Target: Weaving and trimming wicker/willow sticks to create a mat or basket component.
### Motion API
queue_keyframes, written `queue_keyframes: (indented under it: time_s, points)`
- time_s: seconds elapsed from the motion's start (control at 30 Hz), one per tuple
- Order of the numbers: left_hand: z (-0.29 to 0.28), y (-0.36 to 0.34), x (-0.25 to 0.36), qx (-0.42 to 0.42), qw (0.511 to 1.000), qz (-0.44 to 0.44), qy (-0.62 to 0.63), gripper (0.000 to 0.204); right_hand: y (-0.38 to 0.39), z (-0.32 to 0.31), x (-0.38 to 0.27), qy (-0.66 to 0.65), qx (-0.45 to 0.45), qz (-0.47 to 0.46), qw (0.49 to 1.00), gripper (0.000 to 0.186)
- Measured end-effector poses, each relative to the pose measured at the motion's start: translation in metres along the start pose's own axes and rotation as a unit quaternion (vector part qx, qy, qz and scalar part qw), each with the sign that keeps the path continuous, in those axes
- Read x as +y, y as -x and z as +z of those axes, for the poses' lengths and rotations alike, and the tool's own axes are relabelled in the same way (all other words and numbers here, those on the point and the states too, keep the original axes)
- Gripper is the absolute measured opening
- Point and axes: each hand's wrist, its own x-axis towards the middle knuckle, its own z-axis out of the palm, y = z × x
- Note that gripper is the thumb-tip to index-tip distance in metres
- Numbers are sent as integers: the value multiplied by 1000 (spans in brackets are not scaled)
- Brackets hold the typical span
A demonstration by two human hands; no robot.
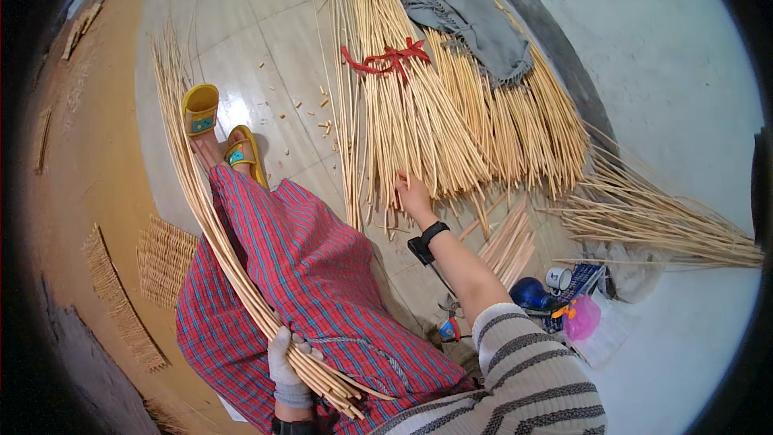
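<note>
My left hand [283,361], in a pale glove, is closed around a bunch of long peeled wicker rods [211,220]. The bunch slants across my lap, its thick ends beside my hip and its thin tips beyond my feet. My right hand [413,196] is bare and reaches to the lower ends of a large rod bundle [419,129] lying on the floor. Its fingers are pinched together at a rod end there; the fingertips are partly hidden. A red ribbon [390,58] is tied across that bundle.
Against the wall, more rods [531,133] lie under a grey fringed cloth [475,20]. Loose rods [652,213] spread at right. Near my right elbow are pruning shears [451,306], a blue bottle [530,293], a white mug [558,277] and a pink bag [583,319]. Woven pieces [167,260] lie at left.
</note>
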Motion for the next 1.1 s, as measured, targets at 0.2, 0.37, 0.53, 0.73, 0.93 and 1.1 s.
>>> queue_keyframes:
  time_s: [0.2, 0.37, 0.53, 0.73, 0.93, 1.1]
  points:
    - [6, 2, 1, 4, 1000, 14, -18, 40, 6, 15, -15, -7, 3, -38, 999, 34]
    - [7, 4, 2, 22, 999, 8, -24, 40, 16, 26, -26, 100, 63, 11, 993, 27]
    - [4, 2, 1, 23, 999, 9, -29, 41, 15, 22, -24, 143, 79, 36, 986, 32]
    - [3, 2, 1, 14, 999, 8, -37, 43, 17, 36, -27, 193, 119, 53, 972, 31]
    - [4, 3, 0, 11, 1000, 15, -22, 23, 19, 35, -43, 258, 80, 74, 960, 33]
    - [5, 3, 2, -2, 1000, -2, -2, 43, 15, 35, -46, 282, 47, 80, 955, 33]
